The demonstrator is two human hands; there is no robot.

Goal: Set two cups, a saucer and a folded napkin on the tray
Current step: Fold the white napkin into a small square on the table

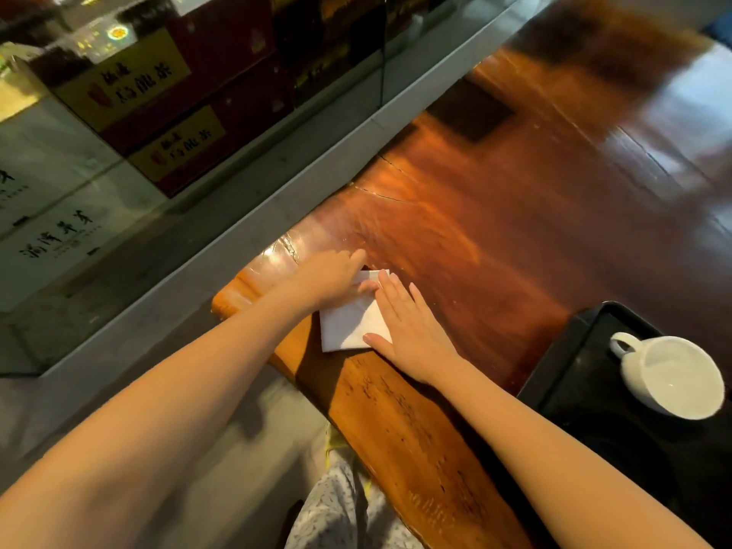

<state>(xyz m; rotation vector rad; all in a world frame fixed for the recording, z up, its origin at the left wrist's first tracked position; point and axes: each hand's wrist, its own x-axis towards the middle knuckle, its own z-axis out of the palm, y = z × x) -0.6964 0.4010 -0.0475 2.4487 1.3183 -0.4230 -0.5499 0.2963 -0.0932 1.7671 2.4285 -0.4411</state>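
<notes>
Cup (669,377) upright on black tray (562,374)

I see both hands flat on a white napkin (348,322) near the bench's (495,239) left edge. My left hand (332,279) covers its far left corner, fingers curled onto the paper. My right hand (408,326) lies open along its right side, fingers spread and pointing away from me. The napkin sits square, with one corner lifted at the far end. A black tray (586,394) lies well apart to the right, at the frame's edge. A white cup (669,374) stands on it, empty, its handle turned towards the napkin.
</notes>
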